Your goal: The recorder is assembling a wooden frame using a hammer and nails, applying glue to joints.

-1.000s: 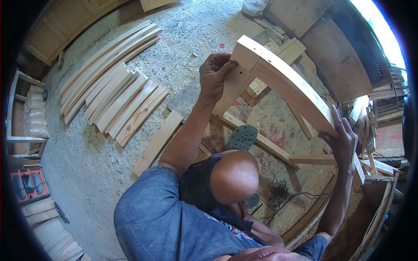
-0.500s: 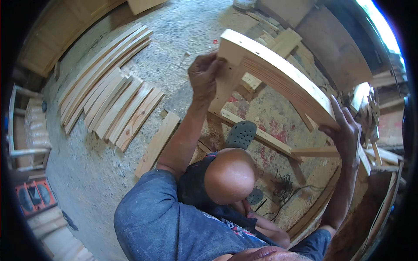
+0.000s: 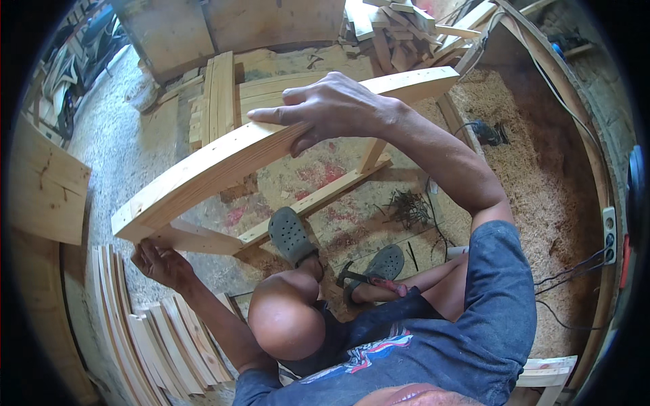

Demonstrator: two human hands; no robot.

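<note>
A pale wooden frame stands before me, its curved top rail (image 3: 203, 162) slanting from lower left to upper right. My left hand (image 3: 162, 264) is closed around the frame's left corner, below the rail's end; some of its fingers are hidden. Across the middle of the rail lies my right hand (image 3: 332, 108), with the thumb on the near face and fingers over the top, the index finger stretched out. A straight lower rail (image 3: 318, 199) joins the frame's legs near the floor. By my folded leg rests a hammer (image 3: 365, 276) with a dark head and a red grip.
Curved wooden slats (image 3: 183, 338) lie at the lower left. Beyond the frame are stacked boards (image 3: 220, 95) and a heap of offcuts (image 3: 396, 34). A pile of dark nails (image 3: 409, 208) sits near my sandal (image 3: 386, 264). At right are sawdust and a power strip (image 3: 609, 233).
The view has swung to the right. My right hand has gone from the rail's right end to its middle. My left hand now grips lower at the left corner.
</note>
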